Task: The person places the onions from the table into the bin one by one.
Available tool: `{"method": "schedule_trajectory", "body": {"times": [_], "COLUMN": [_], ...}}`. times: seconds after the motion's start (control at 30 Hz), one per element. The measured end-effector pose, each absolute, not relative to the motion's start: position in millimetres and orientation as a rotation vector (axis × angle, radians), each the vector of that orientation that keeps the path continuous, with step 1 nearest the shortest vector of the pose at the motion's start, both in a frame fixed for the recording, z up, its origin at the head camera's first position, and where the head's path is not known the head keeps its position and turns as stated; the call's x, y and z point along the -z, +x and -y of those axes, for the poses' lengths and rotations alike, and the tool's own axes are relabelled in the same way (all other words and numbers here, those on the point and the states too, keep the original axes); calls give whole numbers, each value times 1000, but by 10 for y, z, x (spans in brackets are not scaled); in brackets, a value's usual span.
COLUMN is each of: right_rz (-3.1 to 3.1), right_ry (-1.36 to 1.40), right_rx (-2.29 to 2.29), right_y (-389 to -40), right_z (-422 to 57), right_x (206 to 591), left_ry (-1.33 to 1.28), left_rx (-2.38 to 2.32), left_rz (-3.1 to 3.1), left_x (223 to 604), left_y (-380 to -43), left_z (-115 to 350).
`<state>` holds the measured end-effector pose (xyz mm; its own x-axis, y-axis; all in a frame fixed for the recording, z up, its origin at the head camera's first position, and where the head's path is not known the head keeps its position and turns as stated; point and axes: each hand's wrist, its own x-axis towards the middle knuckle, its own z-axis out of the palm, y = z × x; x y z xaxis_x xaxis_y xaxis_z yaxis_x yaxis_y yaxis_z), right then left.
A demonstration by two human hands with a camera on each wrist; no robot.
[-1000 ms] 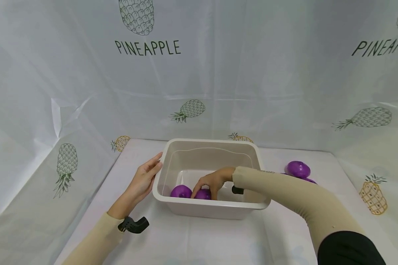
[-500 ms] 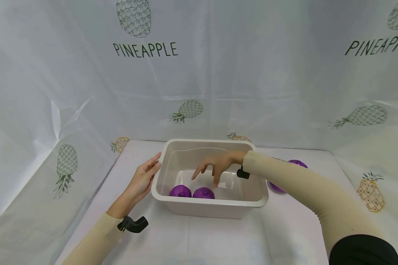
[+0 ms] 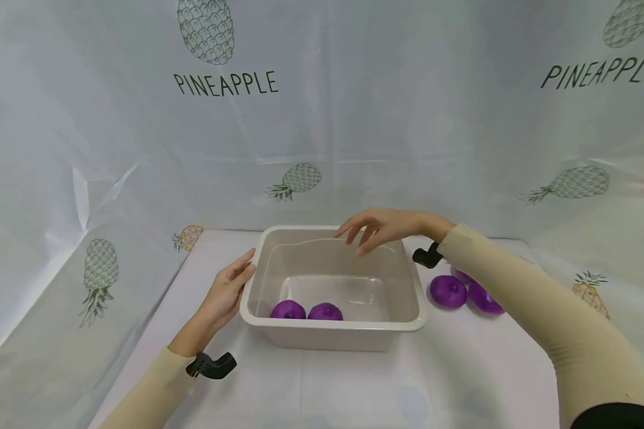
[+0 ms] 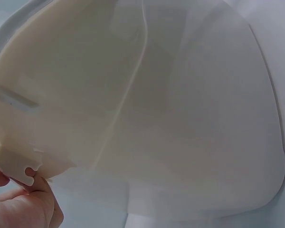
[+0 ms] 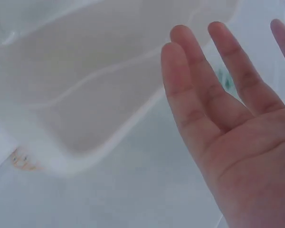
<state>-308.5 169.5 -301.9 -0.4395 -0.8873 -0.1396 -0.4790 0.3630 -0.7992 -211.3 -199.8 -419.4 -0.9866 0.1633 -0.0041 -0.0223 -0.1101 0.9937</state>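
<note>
A beige plastic bin [image 3: 343, 339] stands on the white-covered table. Two round, glossy purple onion-like things [image 3: 288, 310] lie side by side in it along the near wall. My left hand [image 3: 228, 293] holds the bin's left rim; in the left wrist view the thumb and fingers of this hand [image 4: 26, 206] are at the bin's edge. Above the bin's far right corner hovers my right hand [image 3: 389, 228], holding nothing. The right wrist view shows the same hand [image 5: 247, 128] with its fingers loosely extended and the bin wall [image 5: 99, 95] beside them.
To the right of the bin lies a group of purple onion-like things [image 3: 448, 292], partly hidden by my right sleeve [image 3: 536, 316]. A hanging white sheet [image 3: 408, 119] with pineapple prints rises behind the table.
My right hand has let go of a purple onion-like thing in the bin and risen up and right toward the far rim. The left hand has stayed on the rim.
</note>
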Motion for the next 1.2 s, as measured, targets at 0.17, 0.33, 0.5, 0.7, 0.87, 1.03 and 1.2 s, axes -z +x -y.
{"method": "schedule_trajectory", "body": {"times": [0.17, 0.33, 0.5, 0.7, 0.87, 1.03, 1.2], "right_rz": [-2187, -2322, -2445, -2591, -2659, -2717, -2764], "right_ry": [-1064, -960, -842, -694, -551, -485, -501], "right_rx": [1048, 1154, 1204, 1211, 1237, 1215, 1116], "right_y": [-3049, -3020, -2974, -2837, -2699, -2620, -2563], "right_z": [-2088, -2511, -2886, -3190, -3380, -3504, -3531], "right_x": [2979, 3053, 3208, 3613, 4027, 4341, 4487], "left_ry": [161, 150, 154, 168, 162, 158, 164], "left_rx": [-2245, -2247, -2264, -2267, -2263, -2261, -2268], "left_rz": [-2007, -2007, -1987, -1974, -1973, -1977, -1960], "left_x": [4216, 4214, 4203, 4199, 4197, 4200, 4196], "left_y": [-2113, -2102, -2094, -2095, -2093, -2094, -2104], "left_z": [2008, 2009, 2007, 2005, 1998, 1992, 1988]}}
